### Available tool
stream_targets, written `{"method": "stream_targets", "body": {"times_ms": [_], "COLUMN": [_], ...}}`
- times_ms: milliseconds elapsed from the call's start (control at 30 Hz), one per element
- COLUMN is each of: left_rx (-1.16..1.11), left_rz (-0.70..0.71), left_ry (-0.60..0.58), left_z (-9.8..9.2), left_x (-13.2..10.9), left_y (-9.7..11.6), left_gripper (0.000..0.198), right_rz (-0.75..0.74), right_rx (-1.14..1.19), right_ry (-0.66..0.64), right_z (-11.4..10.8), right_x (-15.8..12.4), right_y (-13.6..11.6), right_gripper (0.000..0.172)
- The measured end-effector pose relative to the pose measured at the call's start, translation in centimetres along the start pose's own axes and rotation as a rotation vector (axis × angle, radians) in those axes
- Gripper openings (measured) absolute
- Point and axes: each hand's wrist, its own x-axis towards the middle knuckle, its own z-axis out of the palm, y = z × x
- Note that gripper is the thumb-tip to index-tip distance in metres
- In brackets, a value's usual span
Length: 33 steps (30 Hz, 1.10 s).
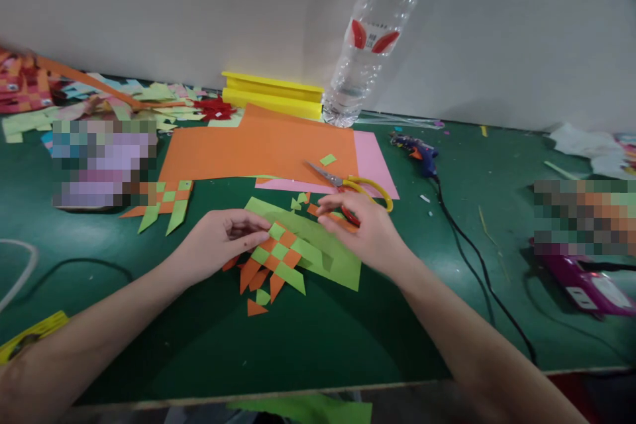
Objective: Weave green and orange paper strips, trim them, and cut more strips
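A small woven piece of orange and green paper strips [276,260] lies on a green paper sheet [332,257] at the middle of the green table [318,338]. My left hand [218,242] pinches the left edge of the woven piece, fingers closed on it. My right hand [365,232] rests just right of it, fingers curled over an orange strip [342,220] beside the scissors [350,184] with yellow handles. Orange and green offcuts [256,308] lie below the woven piece.
Orange sheet [258,146] and pink sheet [377,165] lie behind. A clear plastic bottle [370,40] and folded yellow paper [271,94] stand at the wall. A glue gun [417,152] with a black cord [477,265] is right. Another woven piece [163,202] and paper scraps [99,99] are left.
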Motion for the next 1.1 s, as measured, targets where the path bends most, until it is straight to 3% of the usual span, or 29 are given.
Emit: {"method": "stream_targets", "body": {"times_ms": [133,433,800,1000,1100], "left_rx": [0.037,0.103,0.061,0.007,-0.027], "left_rz": [0.06,0.196,0.166,0.155,0.13], "left_ry": [-0.021,-0.105,-0.156,-0.021,0.017], "left_z": [0.1,0.6,0.7,0.2,-0.2], "left_x": [-0.1,-0.3,-0.4,-0.2,-0.1], "left_y": [0.0,-0.4,0.1,-0.2,0.0], "left_gripper": [0.028,0.032,0.027,0.033,0.029], "right_rz": [-0.043,-0.008,0.089,0.173,0.152], "right_rx": [0.047,0.182,0.258,0.421,0.429], "right_ry": [-0.202,-0.326,-0.188,-0.068,-0.004], "right_z": [1.1,1.9,3.9,5.0,5.6], "right_x": [-0.6,-0.9,-0.8,0.5,1.2], "right_y": [-1.0,-1.9,-2.9,-3.7,-3.8], "right_gripper": [0.024,0.02,0.016,0.022,0.014]}}
